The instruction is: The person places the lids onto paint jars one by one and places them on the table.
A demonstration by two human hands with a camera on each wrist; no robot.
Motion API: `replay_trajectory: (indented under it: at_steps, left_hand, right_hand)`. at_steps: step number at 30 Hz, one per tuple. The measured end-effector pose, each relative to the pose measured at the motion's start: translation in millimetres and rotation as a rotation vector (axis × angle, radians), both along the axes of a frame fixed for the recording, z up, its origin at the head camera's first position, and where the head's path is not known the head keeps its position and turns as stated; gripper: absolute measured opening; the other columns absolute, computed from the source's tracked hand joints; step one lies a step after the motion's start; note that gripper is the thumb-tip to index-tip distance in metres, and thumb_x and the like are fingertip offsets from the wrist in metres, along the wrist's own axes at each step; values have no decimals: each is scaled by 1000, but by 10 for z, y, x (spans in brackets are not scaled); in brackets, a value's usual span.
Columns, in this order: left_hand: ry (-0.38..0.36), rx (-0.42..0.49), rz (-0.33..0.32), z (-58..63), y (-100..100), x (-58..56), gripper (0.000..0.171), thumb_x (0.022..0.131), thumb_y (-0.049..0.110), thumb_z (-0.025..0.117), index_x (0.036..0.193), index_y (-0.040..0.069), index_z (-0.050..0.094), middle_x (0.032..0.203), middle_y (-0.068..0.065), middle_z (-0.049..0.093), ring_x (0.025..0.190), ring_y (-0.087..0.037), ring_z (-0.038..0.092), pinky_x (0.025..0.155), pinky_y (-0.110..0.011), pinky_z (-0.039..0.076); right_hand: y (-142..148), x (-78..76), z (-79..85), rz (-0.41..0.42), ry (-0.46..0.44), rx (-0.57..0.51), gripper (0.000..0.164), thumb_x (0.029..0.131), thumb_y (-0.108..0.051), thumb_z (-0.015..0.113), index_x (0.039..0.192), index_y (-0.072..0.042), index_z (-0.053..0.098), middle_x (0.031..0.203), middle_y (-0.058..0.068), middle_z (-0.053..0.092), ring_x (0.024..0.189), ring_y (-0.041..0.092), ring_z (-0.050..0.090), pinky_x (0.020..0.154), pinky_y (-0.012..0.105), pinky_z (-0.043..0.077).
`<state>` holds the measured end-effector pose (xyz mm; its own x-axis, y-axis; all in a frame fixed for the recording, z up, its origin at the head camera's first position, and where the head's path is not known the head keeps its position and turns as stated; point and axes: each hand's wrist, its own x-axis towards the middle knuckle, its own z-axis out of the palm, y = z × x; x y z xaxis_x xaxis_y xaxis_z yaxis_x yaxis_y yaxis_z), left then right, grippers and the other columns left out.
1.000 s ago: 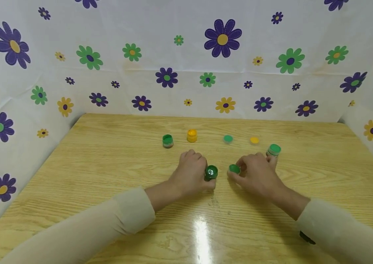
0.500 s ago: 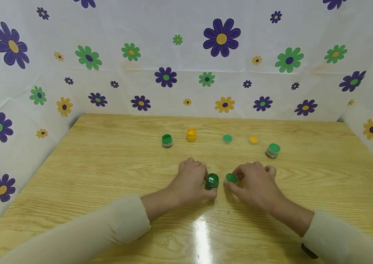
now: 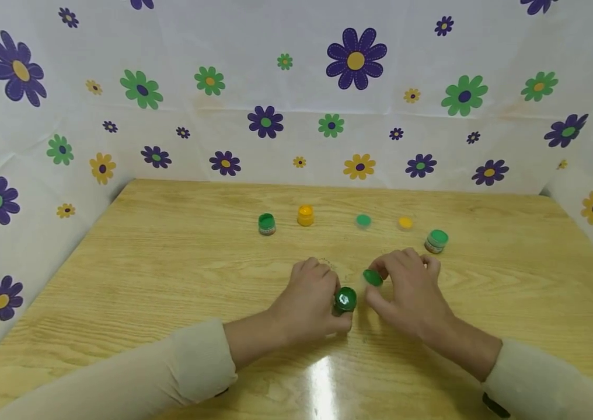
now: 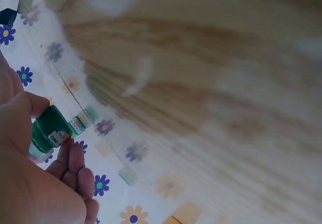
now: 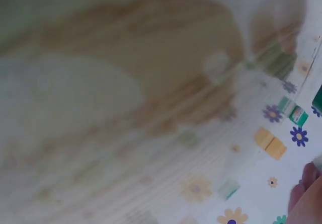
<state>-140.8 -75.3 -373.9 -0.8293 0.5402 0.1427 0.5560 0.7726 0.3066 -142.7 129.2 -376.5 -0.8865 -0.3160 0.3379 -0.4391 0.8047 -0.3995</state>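
My left hand grips a small green paint jar around its side, thumb on the near side. The jar is uncapped, its glossy green paint facing up; in the left wrist view a printed label shows on this green jar. Just to the right, my right hand pinches a round green lid, which is tilted and apart from the jar. In the right wrist view only part of the right hand appears at the lower right edge.
Farther back on the wooden table stand an uncapped green jar and an uncapped yellow jar. A green lid and a yellow lid lie beside them. A capped green jar stands beyond my right hand. Flowered cloth surrounds the table.
My left hand has brought the green jar closer to me and slightly right. The lid in my right hand came nearer, then moved back a little and tipped. The other jars stay put.
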Motion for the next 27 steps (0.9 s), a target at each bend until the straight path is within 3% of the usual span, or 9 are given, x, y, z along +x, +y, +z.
replay_trajectory:
  at_steps: [7, 17, 21, 27]
  left_hand:
    - [138, -64, -36, -68, 3, -16, 33, 79, 43, 71, 84, 13, 60, 84, 6, 54, 86, -15, 43, 90, -34, 37]
    - [207, -16, -57, -73, -15, -23, 35, 74, 44, 76, 80, 13, 60, 80, 6, 54, 82, -13, 43, 83, -31, 36]
    - [191, -5, -65, -63, -17, -37, 36, 74, 45, 76, 81, 13, 60, 81, 7, 55, 82, -13, 42, 84, -31, 36]
    - [183, -13, -85, -70, -15, -24, 35, 76, 46, 74, 82, 13, 62, 83, 6, 57, 84, -13, 44, 88, -34, 39]
  right_hand:
    - [35, -26, -91, 137, 223, 7, 17, 79, -27, 63, 91, -15, 62, 85, -5, 56, 89, 16, 47, 88, 56, 28]
    - [13, -29, -79, 286, 360, 69, 25, 77, -31, 59, 95, -15, 62, 93, -4, 58, 93, 17, 47, 85, 47, 27]
    - [-3, -18, -80, 320, 377, 74, 28, 74, -28, 58, 98, -14, 63, 97, -3, 59, 95, 18, 47, 86, 48, 28]
    - [1, -9, -89, 330, 312, 47, 29, 74, -29, 61, 100, -16, 63, 100, -6, 58, 98, 15, 46, 88, 48, 27]
